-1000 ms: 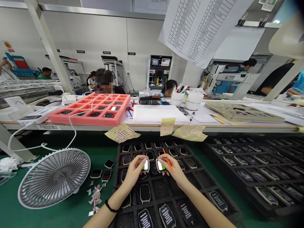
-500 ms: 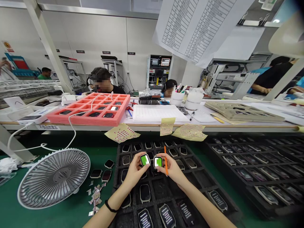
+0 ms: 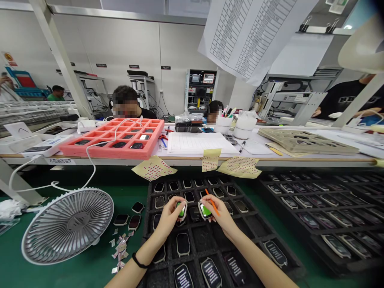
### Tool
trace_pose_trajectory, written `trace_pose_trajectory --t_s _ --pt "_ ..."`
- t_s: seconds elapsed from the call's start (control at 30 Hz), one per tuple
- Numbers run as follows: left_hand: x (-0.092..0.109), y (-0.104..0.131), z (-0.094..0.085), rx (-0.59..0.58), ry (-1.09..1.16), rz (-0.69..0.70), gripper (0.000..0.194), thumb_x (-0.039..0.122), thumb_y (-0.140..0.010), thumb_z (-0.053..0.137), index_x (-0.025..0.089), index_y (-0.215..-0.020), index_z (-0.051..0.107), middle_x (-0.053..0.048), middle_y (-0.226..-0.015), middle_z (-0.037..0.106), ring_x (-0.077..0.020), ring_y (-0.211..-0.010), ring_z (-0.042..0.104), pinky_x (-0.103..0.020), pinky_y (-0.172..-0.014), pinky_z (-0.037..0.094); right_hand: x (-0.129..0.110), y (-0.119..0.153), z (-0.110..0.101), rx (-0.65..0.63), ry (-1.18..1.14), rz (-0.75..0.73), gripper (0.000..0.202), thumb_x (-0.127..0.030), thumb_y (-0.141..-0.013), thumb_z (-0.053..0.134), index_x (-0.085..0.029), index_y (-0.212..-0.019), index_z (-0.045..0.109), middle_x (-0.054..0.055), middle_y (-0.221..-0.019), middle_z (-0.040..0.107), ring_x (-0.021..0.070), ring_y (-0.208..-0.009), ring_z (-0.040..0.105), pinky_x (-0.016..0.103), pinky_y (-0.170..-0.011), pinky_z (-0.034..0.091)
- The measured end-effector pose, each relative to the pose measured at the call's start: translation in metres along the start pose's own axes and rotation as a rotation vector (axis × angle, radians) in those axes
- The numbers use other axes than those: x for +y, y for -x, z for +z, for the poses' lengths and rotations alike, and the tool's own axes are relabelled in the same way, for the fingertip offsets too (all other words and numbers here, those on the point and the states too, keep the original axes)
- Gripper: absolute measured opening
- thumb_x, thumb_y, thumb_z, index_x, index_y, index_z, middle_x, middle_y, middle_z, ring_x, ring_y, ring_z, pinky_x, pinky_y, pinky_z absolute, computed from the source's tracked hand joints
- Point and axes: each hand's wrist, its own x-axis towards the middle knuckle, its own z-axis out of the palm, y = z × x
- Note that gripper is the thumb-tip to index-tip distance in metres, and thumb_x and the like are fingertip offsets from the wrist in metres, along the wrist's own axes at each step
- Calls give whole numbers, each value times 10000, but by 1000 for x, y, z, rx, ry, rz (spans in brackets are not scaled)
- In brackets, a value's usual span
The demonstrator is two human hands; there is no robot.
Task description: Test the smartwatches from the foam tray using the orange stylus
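Note:
My left hand (image 3: 170,217) is closed around a smartwatch body (image 3: 182,209) whose screen is lit green; my thumb covers part of it. In my right hand (image 3: 221,214) is a second smartwatch body (image 3: 205,211), also lit green and tilted. An orange stick (image 3: 212,203) like a pen is tucked between the fingers of that same hand. Both watches are above a black foam tray (image 3: 207,236) with many strapless watches in its cells. Several of these, such as a near watch (image 3: 211,273), show lines of white text; others have dark screens.
Left of the tray lie loose watches (image 3: 121,219), paper scraps (image 3: 121,250) and a grey fan (image 3: 69,226). Another watch tray (image 3: 300,216) stands at right. A pink foam tray (image 3: 154,146) and paper sheets (image 3: 201,143) are on the shelf. Several people sit or stand beyond.
Both watches have turned and tilted in my hands, and my left thumb now covers more of its screen. My right hand has shifted slightly right, and the orange stick leans more.

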Motion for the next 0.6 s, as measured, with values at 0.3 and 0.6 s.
trace_pose_trajectory --t_s 0.3,0.6 --pt "-7 -4 -1 -28 -34 22 361 533 -755 545 174 -743 575 12 -661 518 -114 -568 475 -180 -464 374 1 -1 1 -5 5 20 299 -426 -619 742 -205 -762 601 -65 -551 445 67 -409 380 182 -331 301" --pt "-3 -1 -1 -34 -6 -17 329 497 -771 525 189 -863 596 -6 -775 556 -139 -637 527 -185 -470 383 5 -2 0 -70 21 -57 385 -309 -591 773 -226 -910 574 -12 -767 574 140 -640 555 267 -576 492"
